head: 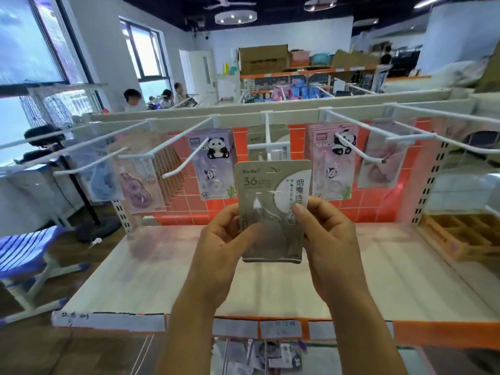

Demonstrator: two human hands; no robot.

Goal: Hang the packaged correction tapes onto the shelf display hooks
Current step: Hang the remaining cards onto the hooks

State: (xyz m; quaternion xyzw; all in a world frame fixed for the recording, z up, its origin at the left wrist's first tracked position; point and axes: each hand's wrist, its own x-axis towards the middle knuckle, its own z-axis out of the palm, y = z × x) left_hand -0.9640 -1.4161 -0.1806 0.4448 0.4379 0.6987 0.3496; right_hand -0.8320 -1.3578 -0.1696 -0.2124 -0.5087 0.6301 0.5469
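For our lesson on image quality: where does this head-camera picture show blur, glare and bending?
Head view: the grey package, gripped by left hand and right hand, is sharp, with glare across its plastic; the hooks bow toward the edges; the purple packages at left are smeared; the window is washed out.

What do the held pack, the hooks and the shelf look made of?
Pack: grey printed card, matte, under a clear plastic blister that catches glare. Hooks: probably metal wire, coated glossy white; thin, rigid, bent tips. Shelf: likely painted sheet metal or laminate, pale, smooth, faintly reflective; cannot tell which.
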